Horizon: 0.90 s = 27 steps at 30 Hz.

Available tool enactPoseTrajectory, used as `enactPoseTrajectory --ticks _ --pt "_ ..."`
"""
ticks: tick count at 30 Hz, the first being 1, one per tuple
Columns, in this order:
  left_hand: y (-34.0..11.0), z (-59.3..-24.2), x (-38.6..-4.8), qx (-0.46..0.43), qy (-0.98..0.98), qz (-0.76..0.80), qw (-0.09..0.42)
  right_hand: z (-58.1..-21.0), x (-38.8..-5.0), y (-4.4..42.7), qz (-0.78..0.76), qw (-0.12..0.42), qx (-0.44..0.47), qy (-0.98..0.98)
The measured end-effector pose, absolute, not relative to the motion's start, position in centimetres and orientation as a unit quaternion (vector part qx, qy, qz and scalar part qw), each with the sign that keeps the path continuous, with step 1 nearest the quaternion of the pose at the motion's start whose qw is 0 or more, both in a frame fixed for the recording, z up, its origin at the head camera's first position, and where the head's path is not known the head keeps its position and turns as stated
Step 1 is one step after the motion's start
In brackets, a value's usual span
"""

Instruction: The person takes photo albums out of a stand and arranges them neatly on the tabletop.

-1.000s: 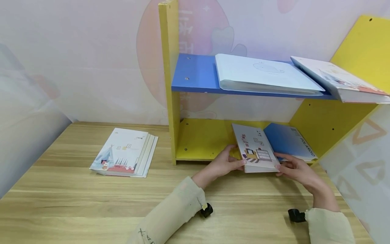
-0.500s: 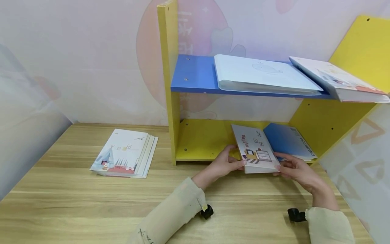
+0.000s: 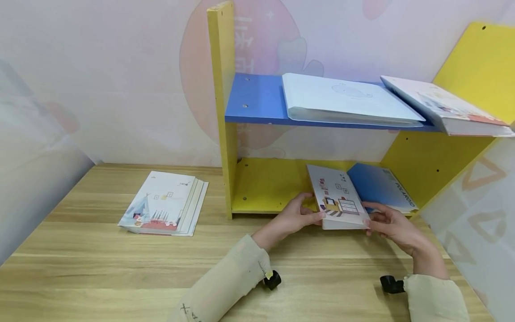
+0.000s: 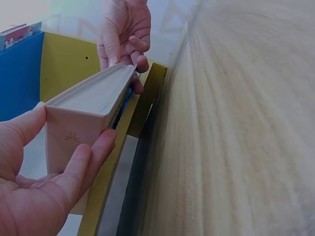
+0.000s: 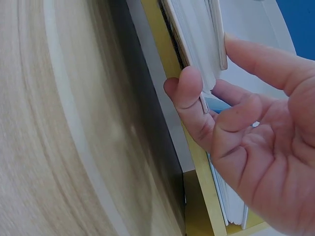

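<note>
A white book with a printed room scene lies over the front edge of the yellow lower shelf. The left hand grips its left side, thumb on the cover. On the right front corner the right hand holds it, thumb above and fingers below. In the left wrist view the left fingers pinch the book's spine; in the right wrist view the right hand has thumb and fingers on either side of the book's covers. A blue POLAROID book lies just right of it.
On the blue upper shelf lie a pale blue binder and a thick white book overhanging the front. A stack of books rests on the wooden table, left of the yellow upright panel.
The head view has shifted slightly. Both hands keep their grip on the white book, which has hardly moved.
</note>
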<state>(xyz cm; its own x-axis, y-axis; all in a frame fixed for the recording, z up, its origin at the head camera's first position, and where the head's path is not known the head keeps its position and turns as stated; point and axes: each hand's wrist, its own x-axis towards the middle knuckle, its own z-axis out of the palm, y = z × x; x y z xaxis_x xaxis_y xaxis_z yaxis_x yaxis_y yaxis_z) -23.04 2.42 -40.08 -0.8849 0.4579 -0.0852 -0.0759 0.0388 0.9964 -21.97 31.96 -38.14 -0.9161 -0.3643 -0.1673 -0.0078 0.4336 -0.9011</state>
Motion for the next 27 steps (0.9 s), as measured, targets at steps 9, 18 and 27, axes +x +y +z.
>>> enactPoseTrajectory --ticks 9,18,27 --pt "2.4 -39.6 -22.9 0.137 0.704 0.670 0.192 -37.9 -21.7 31.9 -0.518 0.156 -0.120 0.832" --pt "2.4 -39.5 -22.8 0.135 0.712 0.664 0.187 -37.6 -21.6 32.0 -0.509 0.151 -0.125 0.838" --pt "2.3 -39.0 -22.6 0.141 0.703 0.671 0.189 -37.0 -21.5 32.0 -0.509 0.144 -0.131 0.838"
